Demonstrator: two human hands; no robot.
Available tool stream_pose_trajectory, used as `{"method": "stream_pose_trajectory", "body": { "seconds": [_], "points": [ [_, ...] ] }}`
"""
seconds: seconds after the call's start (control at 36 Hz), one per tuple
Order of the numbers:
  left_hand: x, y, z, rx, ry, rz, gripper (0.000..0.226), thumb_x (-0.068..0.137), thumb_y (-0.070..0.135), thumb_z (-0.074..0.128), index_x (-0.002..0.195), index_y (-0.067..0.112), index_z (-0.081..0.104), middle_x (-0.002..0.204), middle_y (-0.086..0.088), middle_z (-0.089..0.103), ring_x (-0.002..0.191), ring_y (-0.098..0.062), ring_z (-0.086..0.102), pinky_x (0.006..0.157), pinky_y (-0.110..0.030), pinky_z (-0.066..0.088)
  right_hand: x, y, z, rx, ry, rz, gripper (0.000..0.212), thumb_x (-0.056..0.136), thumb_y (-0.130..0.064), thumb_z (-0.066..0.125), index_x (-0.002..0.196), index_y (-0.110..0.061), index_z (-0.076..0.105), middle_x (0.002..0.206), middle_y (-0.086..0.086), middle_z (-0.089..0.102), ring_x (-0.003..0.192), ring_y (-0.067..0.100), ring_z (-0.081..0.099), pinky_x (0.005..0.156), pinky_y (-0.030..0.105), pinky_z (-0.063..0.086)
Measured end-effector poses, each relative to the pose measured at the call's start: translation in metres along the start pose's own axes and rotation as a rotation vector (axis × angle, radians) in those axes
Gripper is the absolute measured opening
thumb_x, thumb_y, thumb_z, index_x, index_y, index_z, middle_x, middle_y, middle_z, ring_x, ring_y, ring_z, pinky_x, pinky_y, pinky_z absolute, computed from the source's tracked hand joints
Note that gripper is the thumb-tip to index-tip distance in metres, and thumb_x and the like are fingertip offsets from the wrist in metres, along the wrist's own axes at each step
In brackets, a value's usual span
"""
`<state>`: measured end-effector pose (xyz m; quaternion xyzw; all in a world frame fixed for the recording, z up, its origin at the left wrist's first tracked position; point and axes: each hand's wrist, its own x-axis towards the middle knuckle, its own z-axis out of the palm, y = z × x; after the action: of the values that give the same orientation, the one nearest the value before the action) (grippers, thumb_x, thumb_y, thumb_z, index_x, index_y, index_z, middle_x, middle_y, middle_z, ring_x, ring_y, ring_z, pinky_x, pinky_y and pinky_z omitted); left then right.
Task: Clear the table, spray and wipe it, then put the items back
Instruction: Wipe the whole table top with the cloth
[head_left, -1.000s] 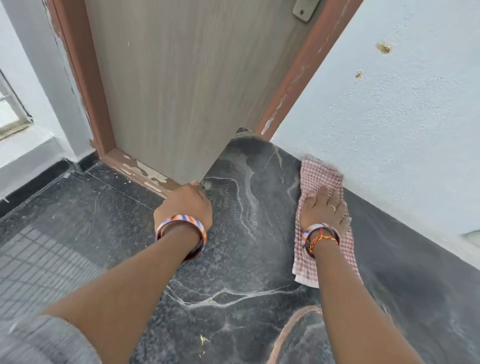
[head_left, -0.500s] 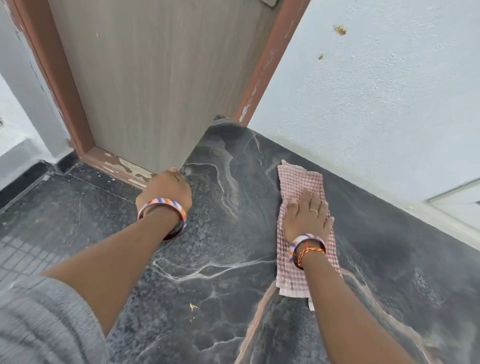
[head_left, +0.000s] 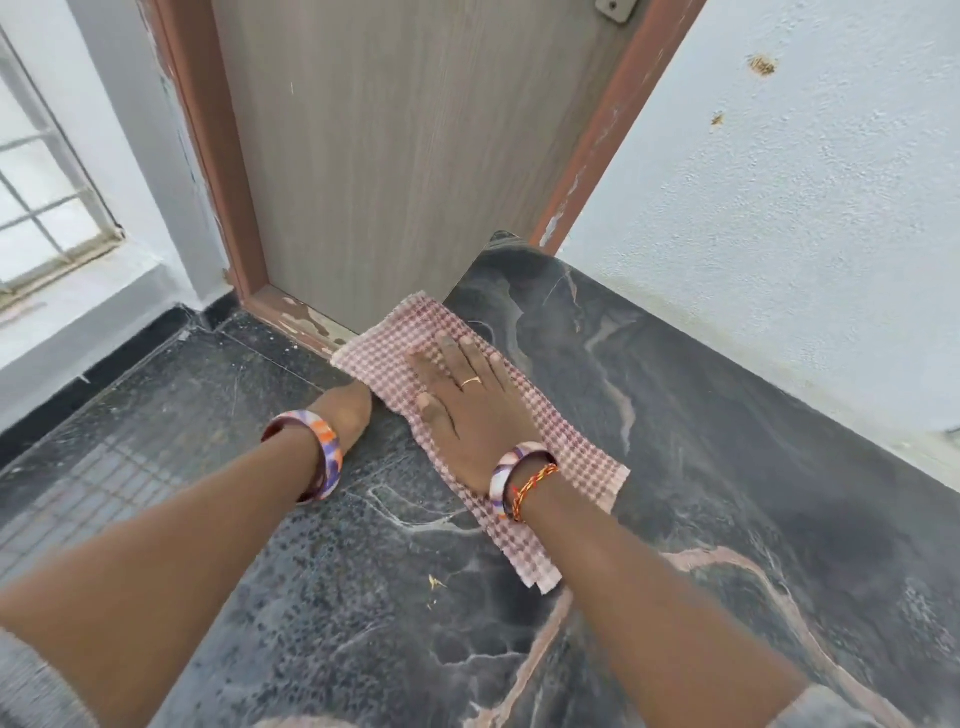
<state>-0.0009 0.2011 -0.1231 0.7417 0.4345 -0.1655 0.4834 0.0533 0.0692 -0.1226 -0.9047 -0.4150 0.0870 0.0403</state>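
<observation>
A dark marble table (head_left: 727, 467) with pale veins fills the lower right of the head view. A pink checked cloth (head_left: 571, 452) lies spread across its far left part, and one corner hangs over the left edge. My right hand (head_left: 467, 405) presses flat on the cloth with straight fingers. My left hand (head_left: 348, 410) sits at the table's left edge, just beside the cloth. The cloth and the edge hide its fingers.
A grey wooden door (head_left: 405, 156) in a reddish frame stands right behind the table's far corner. A white rough wall (head_left: 779, 208) runs along the table's right side. Dark floor (head_left: 130, 426) and a window (head_left: 41, 208) lie to the left. A yellow crumb (head_left: 434, 582) lies on the marble.
My right hand has slid the cloth from beside the right wall leftward to the table's far left edge, and the cloth is turned more crosswise. The left hand stays at the edge.
</observation>
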Motion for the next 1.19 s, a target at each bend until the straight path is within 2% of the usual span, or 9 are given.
{"method": "stream_pose_trajectory", "body": {
  "seconds": [0.22, 0.53, 0.69, 0.78, 0.86, 0.92, 1.0, 1.11, 1.19],
  "points": [
    [-0.006, -0.002, 0.002, 0.143, 0.196, 0.032, 0.042, 0.099, 0.013, 0.024, 0.116, -0.012, 0.053, 0.123, -0.029, 0.055, 0.114, -0.04, 0.052, 0.096, -0.041, 0.041, 0.091, 0.033, -0.015, 0.005, 0.048, 0.318, 0.049, 0.101, -0.032, 0.018, 0.149, -0.031, 0.01, 0.159, 0.004, 0.001, 0.147, 0.025, 0.0, 0.12, 0.042, -0.001],
    [-0.004, -0.007, 0.002, 0.075, 0.214, 0.056, 0.046, 0.099, 0.023, 0.024, 0.104, -0.008, 0.059, 0.112, -0.026, 0.06, 0.098, -0.036, 0.057, 0.073, -0.032, 0.037, 0.051, -0.007, 0.0, 0.024, 0.112, -0.251, 0.062, 0.087, -0.038, 0.013, 0.11, -0.009, 0.063, 0.121, 0.009, 0.061, 0.129, 0.028, 0.04, 0.113, 0.045, 0.023],
    [-0.003, -0.01, 0.001, 0.087, 0.232, 0.073, 0.035, 0.096, 0.021, 0.026, 0.081, 0.002, 0.052, 0.106, -0.025, 0.061, 0.081, -0.033, 0.051, 0.076, -0.035, 0.041, 0.118, 0.042, -0.021, -0.015, 0.099, 0.081, 0.042, 0.099, -0.027, 0.025, 0.125, -0.011, 0.054, 0.145, 0.007, 0.043, 0.143, 0.022, 0.019, 0.117, 0.045, 0.007],
    [-0.004, -0.006, 0.001, 0.132, 0.254, 0.089, 0.038, 0.096, 0.022, 0.03, 0.094, 0.001, 0.061, 0.11, -0.023, 0.063, 0.095, -0.037, 0.059, 0.083, -0.037, 0.045, 0.135, 0.043, -0.023, -0.034, 0.119, 0.162, 0.043, 0.099, -0.025, 0.025, 0.123, -0.007, 0.056, 0.144, 0.009, 0.044, 0.142, 0.023, 0.022, 0.117, 0.043, 0.009],
    [-0.004, -0.004, -0.001, 0.172, 0.256, 0.11, 0.041, 0.097, 0.022, 0.03, 0.108, -0.004, 0.06, 0.114, -0.022, 0.063, 0.107, -0.037, 0.058, 0.085, -0.037, 0.046, 0.124, 0.025, -0.019, -0.028, 0.135, 0.033, 0.044, 0.093, -0.024, 0.025, 0.09, -0.006, 0.065, 0.104, 0.015, 0.064, 0.108, 0.028, 0.051, 0.115, 0.04, 0.018],
    [0.0, -0.006, -0.001, 0.178, 0.243, 0.105, 0.041, 0.097, 0.019, 0.026, 0.108, -0.003, 0.058, 0.115, -0.022, 0.062, 0.103, -0.037, 0.058, 0.079, -0.037, 0.043, 0.103, 0.004, -0.009, 0.021, 0.188, -0.173, 0.04, 0.083, -0.026, 0.022, 0.06, -0.011, 0.05, 0.064, 0.004, 0.05, 0.069, 0.023, 0.044, 0.112, 0.04, 0.025],
    [0.001, -0.007, 0.0, 0.147, 0.239, 0.094, 0.042, 0.097, 0.019, 0.025, 0.104, -0.003, 0.059, 0.115, -0.024, 0.061, 0.098, -0.036, 0.057, 0.076, -0.036, 0.04, 0.084, -0.009, 0.002, 0.039, 0.159, -0.372, 0.036, 0.082, -0.026, 0.026, 0.052, -0.013, 0.041, 0.051, 0.002, 0.041, 0.057, 0.025, 0.039, 0.103, 0.037, 0.033],
    [-0.003, -0.008, 0.002, 0.175, 0.244, 0.116, 0.041, 0.097, 0.02, 0.029, 0.097, -0.004, 0.061, 0.111, -0.023, 0.063, 0.098, -0.036, 0.06, 0.081, -0.037, 0.045, 0.112, 0.025, -0.011, -0.047, 0.109, -0.298, 0.048, 0.082, -0.031, 0.022, 0.057, -0.006, 0.053, 0.06, 0.011, 0.058, 0.069, 0.03, 0.052, 0.101, 0.042, 0.035],
    [-0.002, -0.01, 0.002, 0.21, 0.221, 0.107, 0.038, 0.094, 0.013, 0.023, 0.062, 0.007, 0.042, 0.102, -0.023, 0.061, 0.06, -0.023, 0.045, 0.066, -0.032, 0.037, 0.142, 0.07, -0.026, -0.02, 0.141, -0.021, 0.055, 0.089, -0.037, 0.02, 0.102, -0.013, 0.068, 0.122, 0.012, 0.062, 0.124, 0.026, 0.047, 0.115, 0.043, 0.015]
  ]
}}
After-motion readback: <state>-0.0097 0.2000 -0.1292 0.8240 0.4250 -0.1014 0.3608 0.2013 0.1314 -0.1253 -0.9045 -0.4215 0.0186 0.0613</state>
